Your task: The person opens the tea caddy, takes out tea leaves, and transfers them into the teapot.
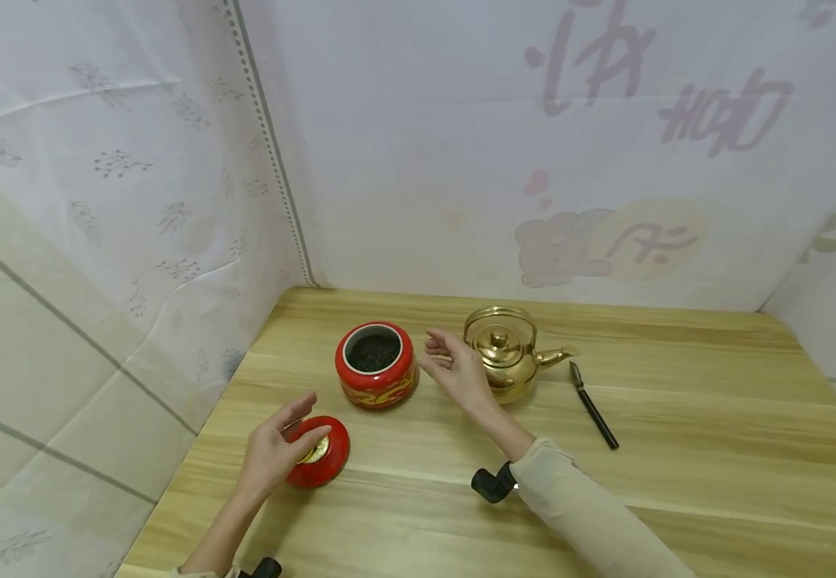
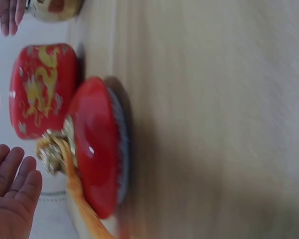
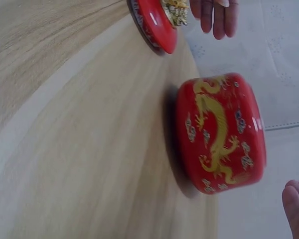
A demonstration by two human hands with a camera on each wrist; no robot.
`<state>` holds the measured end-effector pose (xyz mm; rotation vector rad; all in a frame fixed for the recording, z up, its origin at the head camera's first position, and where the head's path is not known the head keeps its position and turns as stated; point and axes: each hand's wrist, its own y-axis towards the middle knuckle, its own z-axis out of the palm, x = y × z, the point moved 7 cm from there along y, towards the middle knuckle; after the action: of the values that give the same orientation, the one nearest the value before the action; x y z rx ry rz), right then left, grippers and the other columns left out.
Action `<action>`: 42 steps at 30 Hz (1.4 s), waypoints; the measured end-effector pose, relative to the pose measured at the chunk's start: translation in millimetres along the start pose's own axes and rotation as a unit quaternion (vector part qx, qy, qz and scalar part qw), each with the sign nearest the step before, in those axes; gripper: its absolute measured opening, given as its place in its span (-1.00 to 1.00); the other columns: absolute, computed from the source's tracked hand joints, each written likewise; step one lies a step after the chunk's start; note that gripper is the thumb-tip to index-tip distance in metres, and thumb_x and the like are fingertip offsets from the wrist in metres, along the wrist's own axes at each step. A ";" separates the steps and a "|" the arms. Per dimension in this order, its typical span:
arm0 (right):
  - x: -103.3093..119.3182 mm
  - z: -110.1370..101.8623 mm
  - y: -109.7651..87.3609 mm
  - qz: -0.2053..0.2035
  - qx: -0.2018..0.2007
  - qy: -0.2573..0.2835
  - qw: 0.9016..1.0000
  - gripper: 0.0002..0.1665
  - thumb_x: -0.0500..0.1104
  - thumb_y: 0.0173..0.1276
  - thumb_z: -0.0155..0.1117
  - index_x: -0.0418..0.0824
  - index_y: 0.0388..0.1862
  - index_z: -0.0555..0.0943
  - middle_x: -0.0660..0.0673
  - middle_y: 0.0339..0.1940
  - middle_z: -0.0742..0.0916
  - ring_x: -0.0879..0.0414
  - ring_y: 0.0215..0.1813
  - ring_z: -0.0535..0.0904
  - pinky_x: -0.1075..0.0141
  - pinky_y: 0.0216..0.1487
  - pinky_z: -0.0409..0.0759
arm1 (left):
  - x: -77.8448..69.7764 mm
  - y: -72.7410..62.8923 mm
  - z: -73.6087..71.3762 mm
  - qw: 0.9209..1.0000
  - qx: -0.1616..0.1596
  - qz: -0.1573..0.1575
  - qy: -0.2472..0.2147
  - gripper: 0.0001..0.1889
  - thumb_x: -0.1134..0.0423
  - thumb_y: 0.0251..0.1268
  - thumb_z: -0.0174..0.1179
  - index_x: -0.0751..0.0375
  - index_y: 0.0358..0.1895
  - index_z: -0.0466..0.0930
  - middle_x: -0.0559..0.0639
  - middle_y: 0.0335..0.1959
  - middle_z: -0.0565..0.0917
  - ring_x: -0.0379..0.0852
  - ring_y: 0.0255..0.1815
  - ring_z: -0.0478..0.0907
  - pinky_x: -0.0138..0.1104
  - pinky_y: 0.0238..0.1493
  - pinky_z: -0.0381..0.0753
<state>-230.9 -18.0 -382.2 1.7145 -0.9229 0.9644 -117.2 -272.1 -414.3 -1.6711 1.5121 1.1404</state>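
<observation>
My left hand (image 1: 269, 451) hovers with relaxed fingers over a round red lid (image 1: 338, 453), which lies on the table. In the left wrist view, a gap separates these fingers from the lid's gold knob (image 2: 52, 155), where an orange cord (image 2: 78, 191) hangs. My right hand (image 1: 458, 376) is held in the air, loosely bent and holding nothing, between the red jar and the gold teapot (image 1: 507, 376). Uncovered, the red jar (image 1: 380, 393) stands upright with dark, leaf-like contents; a yellow dragon decorates its side in the right wrist view.
A slim tool with a black handle (image 1: 597, 413) and metal tip lies right of the teapot. The wooden table (image 1: 714, 417) meets patterned cloth walls (image 1: 403, 201) at its back and sides. Black wrist mounts (image 1: 491, 485) sit at both wrists.
</observation>
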 end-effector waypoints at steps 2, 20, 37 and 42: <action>-4.9 5.4 1.3 0.017 0.009 0.008 1.000 -0.40 -0.33 0.18 0.35 -0.43 0.20 0.43 -0.34 0.03 0.62 -0.17 0.10 0.56 0.20 0.09 0.62 | 3.9 -1.2 -2.6 1.000 -0.002 -0.003 0.016 -0.45 0.31 0.05 0.39 0.37 0.16 0.49 0.26 0.13 0.56 -0.31 0.05 0.55 -0.37 0.07 0.60; -38.0 41.5 17.4 0.070 0.085 -0.019 0.994 -0.01 -0.15 0.10 0.46 -0.41 0.41 0.17 -0.36 0.40 0.32 -0.21 0.42 0.22 0.00 0.34 0.36 | 19.5 -5.9 -4.0 0.993 -0.012 0.023 0.115 -0.51 0.40 -0.09 0.44 0.42 0.02 0.58 0.24 -0.07 0.68 0.13 -0.06 0.63 -0.24 -0.09 0.68; -47.1 53.2 19.0 0.086 0.097 -0.065 0.989 0.06 -0.09 0.04 0.51 -0.24 0.46 0.16 -0.22 0.43 0.33 -0.05 0.46 0.18 0.14 0.46 0.21 | 19.1 -8.3 -5.4 0.982 -0.024 0.002 0.185 -0.69 0.27 -0.15 0.50 0.22 -0.24 0.70 0.05 -0.27 0.71 -0.14 -0.33 0.61 -0.45 -0.32 0.63; -49.3 54.1 18.2 0.091 0.095 -0.056 0.990 0.07 -0.10 0.05 0.50 -0.21 0.47 0.14 -0.21 0.43 0.33 -0.04 0.44 0.22 0.14 0.43 0.26 | 19.7 -7.6 -6.0 0.978 -0.021 -0.007 0.208 -0.73 0.29 -0.14 0.49 0.23 -0.30 0.69 0.02 -0.34 0.68 -0.17 -0.38 0.56 -0.47 -0.37 0.59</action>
<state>-256.5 -66.5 -434.0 1.8850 -1.1058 1.1137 -109.0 -285.1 -430.0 -2.0376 1.7292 0.8523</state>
